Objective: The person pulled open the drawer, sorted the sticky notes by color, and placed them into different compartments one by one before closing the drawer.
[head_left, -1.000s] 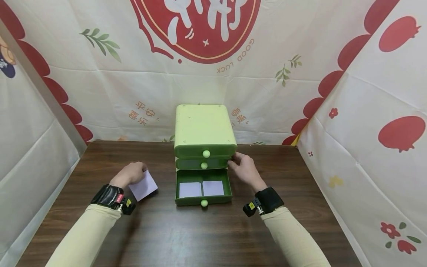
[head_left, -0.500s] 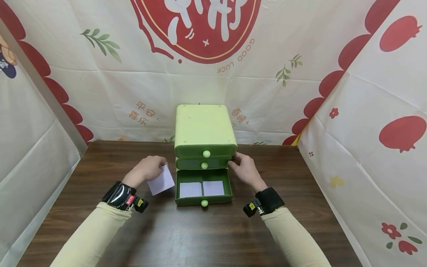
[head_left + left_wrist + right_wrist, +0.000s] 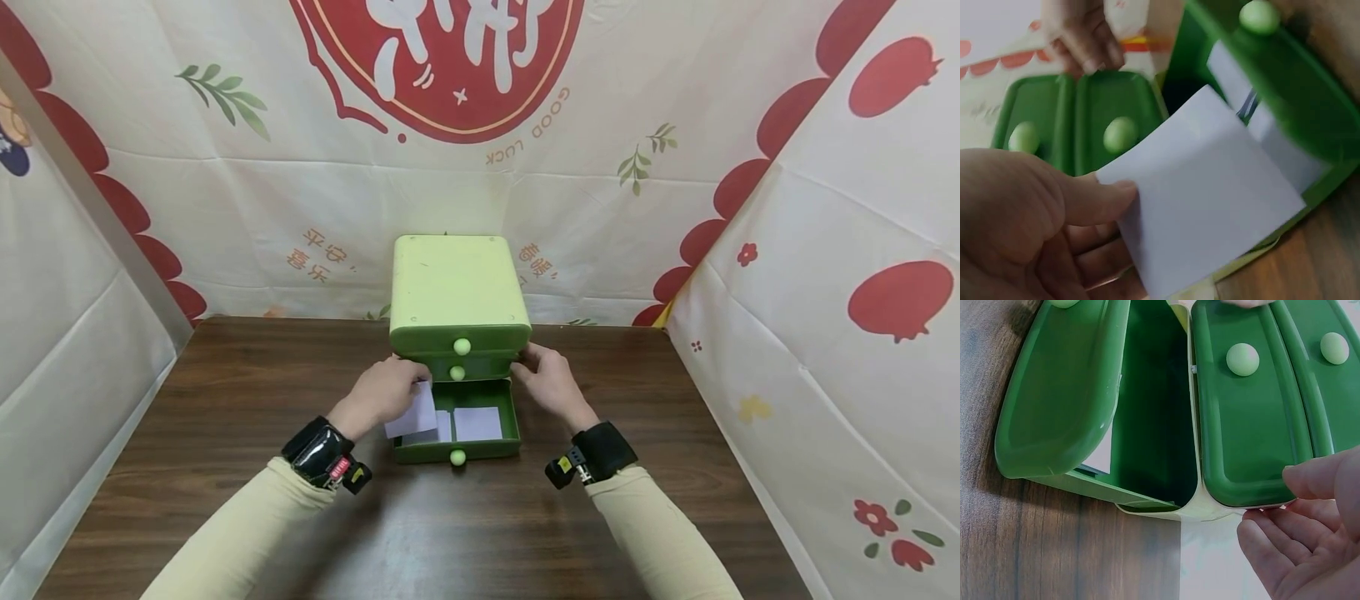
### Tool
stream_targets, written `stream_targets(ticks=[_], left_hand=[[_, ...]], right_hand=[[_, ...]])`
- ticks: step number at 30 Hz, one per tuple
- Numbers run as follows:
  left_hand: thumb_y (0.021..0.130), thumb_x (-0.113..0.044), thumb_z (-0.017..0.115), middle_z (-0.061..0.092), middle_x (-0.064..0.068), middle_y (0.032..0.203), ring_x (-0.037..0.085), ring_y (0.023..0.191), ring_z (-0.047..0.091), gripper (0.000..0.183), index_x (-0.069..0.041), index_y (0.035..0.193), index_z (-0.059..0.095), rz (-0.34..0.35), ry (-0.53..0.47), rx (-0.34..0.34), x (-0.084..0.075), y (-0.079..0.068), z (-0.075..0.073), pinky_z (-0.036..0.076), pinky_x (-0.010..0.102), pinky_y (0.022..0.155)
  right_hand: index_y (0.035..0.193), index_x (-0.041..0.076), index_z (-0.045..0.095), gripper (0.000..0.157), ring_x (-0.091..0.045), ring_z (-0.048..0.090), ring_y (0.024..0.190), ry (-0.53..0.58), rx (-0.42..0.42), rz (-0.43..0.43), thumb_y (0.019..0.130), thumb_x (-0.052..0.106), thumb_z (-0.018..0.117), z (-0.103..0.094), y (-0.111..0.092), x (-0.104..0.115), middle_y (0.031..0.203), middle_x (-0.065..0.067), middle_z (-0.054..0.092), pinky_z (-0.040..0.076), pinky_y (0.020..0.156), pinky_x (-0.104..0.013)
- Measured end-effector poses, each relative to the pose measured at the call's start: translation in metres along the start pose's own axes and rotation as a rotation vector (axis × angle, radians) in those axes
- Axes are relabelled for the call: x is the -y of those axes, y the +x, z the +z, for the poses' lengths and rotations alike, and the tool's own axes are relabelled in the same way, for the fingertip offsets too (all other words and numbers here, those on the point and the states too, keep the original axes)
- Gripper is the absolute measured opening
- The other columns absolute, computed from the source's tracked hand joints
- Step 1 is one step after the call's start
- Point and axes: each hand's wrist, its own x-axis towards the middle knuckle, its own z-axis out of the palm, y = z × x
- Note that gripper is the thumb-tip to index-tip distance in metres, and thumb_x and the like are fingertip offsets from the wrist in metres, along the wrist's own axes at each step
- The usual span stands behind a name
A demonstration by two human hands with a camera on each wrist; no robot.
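Observation:
A small light-green drawer cabinet (image 3: 459,279) has its dark-green bottom drawer (image 3: 491,450) pulled out. Inside that drawer lie two pale square papers side by side; the right paper (image 3: 477,423) shows whole, the left is partly covered. My left hand (image 3: 382,392) pinches another pale lilac square paper (image 3: 1204,194) over the drawer's left part, thumb on top and fingers beneath. My right hand (image 3: 553,383) is at the cabinet's right side. In the right wrist view its thumb touches the edge of the middle drawer (image 3: 1254,431), with the fingers extended by the side.
The top drawer (image 3: 427,340) and middle drawer are pushed in, each with a round light-green knob. All stands on a dark wooden table (image 3: 480,533). A printed cloth (image 3: 315,200) hangs behind it and at both sides.
My left hand has carried the paper rightward from the bare table to over the bottom drawer, partly covering the left paper there. My right hand has stayed in place at the cabinet.

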Motion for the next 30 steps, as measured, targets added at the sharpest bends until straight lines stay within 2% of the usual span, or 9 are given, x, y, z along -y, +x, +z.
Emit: stream_targets(ticks=[4,8,12,18,21,25,30], left_hand=[[0.095,-0.002,0.055,0.072,0.005,0.105,0.020,0.085,0.065,0.028,-0.016,0.113,0.071,0.010,0.017,0.001,-0.011,0.003,0.014,0.051,0.036,0.062],[0.096,-0.002,0.053,0.072,0.005,0.101,0.016,0.077,0.060,0.029,-0.016,0.114,0.072,0.018,-0.004,0.018,-0.015,0.009,0.029,0.045,0.033,0.057],[0.096,0.001,0.051,0.070,0.004,0.095,0.015,0.072,0.055,0.031,-0.015,0.112,0.072,0.024,-0.018,0.048,-0.013,0.015,0.043,0.040,0.033,0.058],[0.091,0.004,0.052,0.063,0.002,0.080,0.016,0.071,0.054,0.031,-0.016,0.104,0.072,0.016,-0.003,0.069,-0.007,0.024,0.061,0.042,0.035,0.060],[0.091,0.001,0.055,0.066,0.002,0.083,0.016,0.073,0.058,0.028,-0.017,0.102,0.072,0.020,0.011,0.063,-0.005,0.025,0.066,0.045,0.035,0.060],[0.090,0.000,0.057,0.072,0.004,0.098,0.021,0.084,0.066,0.027,-0.017,0.104,0.074,0.014,0.026,0.057,-0.004,0.025,0.072,0.051,0.038,0.064],[0.088,0.001,0.059,0.073,0.003,0.097,0.022,0.085,0.068,0.028,-0.019,0.099,0.075,0.006,0.041,0.044,-0.001,0.025,0.075,0.052,0.039,0.064]], right_hand=[[0.144,0.015,0.048,0.045,-0.024,0.055,0.129,0.002,-0.001,0.004,0.099,0.015,0.056,0.000,0.000,0.001,0.138,-0.010,0.059,0.048,0.100,-0.043],[0.143,0.015,0.048,0.045,-0.024,0.056,0.128,-0.002,-0.008,0.008,0.099,0.015,0.057,0.001,0.000,0.002,0.137,-0.009,0.060,0.049,0.100,-0.043],[0.145,0.014,0.047,0.047,-0.025,0.055,0.128,-0.011,-0.007,-0.003,0.099,0.014,0.056,0.001,0.000,0.001,0.138,-0.011,0.059,0.048,0.100,-0.044],[0.144,0.015,0.048,0.046,-0.023,0.055,0.128,-0.008,-0.010,-0.004,0.099,0.014,0.056,0.000,0.000,-0.002,0.138,-0.009,0.059,0.049,0.100,-0.043],[0.144,0.016,0.048,0.045,-0.023,0.055,0.129,-0.001,0.000,0.009,0.099,0.016,0.056,-0.001,-0.001,-0.001,0.138,-0.009,0.059,0.048,0.101,-0.043],[0.144,0.014,0.047,0.046,-0.025,0.055,0.129,-0.007,0.006,0.003,0.100,0.015,0.056,-0.002,-0.001,0.001,0.138,-0.010,0.059,0.048,0.100,-0.044],[0.144,0.013,0.047,0.046,-0.027,0.056,0.128,-0.025,0.005,-0.007,0.099,0.014,0.056,-0.002,-0.001,0.003,0.138,-0.012,0.059,0.049,0.099,-0.044]])
